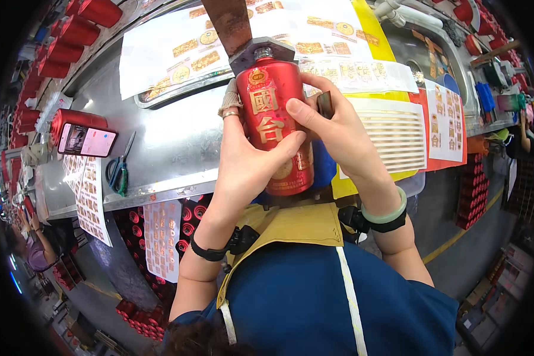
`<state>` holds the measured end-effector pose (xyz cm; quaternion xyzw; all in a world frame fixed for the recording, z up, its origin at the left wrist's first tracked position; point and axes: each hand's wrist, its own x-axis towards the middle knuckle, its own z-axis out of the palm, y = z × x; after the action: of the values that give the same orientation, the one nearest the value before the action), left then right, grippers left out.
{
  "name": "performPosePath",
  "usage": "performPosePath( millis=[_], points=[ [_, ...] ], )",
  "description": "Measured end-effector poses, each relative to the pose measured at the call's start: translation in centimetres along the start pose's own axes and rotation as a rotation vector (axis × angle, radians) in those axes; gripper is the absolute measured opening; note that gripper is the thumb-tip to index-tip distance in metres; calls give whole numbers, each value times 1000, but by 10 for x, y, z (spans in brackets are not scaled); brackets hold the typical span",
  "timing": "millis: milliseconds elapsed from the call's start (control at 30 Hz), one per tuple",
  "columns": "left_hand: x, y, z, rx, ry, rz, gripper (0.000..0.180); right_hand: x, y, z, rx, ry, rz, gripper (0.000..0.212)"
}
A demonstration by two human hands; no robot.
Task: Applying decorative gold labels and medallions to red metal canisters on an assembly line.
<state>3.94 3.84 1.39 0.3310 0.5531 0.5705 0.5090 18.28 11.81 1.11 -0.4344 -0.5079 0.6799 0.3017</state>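
Note:
Upright in the view, a red bottle [282, 163] with large gold lettering and a gold emblem is clasped between my two hands. My left hand [243, 148] wraps its left side, the thumb lying across the front; a finger with a ring and a pale cloth wrap shows at the edge. From the right side my right hand [335, 121] grips the bottle, its thumb pressed on the front near the lettering. A small dark piece [324, 105] shows by the right fingers; its kind cannot be made out. The bottle's clear neck [262, 53] sits at a dark metal bracket [261, 43].
Gold decal sheets [172, 50] cover the far metal table [172, 133]. At left are a phone [86, 141], a red container [80, 120] and scissors [120, 169]. A striped white sheet [391, 133] lies right, near a sink [418, 50]. Red bottles [101, 12] line the upper left.

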Motion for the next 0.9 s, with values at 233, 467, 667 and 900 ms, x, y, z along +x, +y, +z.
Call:
performPosePath(
  millis=[233,467,667,900],
  points=[
    [-3,1,-2,11,-23,9,90,-1,-3,-4,18,-17,37,63],
    [-15,3,-11,-287,-36,44,60,-4,-6,-4,-19,-90,36,71],
    [-12,-1,-20,-217,-37,15,57,-1,-2,-7,29,-127,49,79],
    [-12,-5,-17,-159,-35,48,67,-3,0,-7,23,-160,-5,79]
  ],
)
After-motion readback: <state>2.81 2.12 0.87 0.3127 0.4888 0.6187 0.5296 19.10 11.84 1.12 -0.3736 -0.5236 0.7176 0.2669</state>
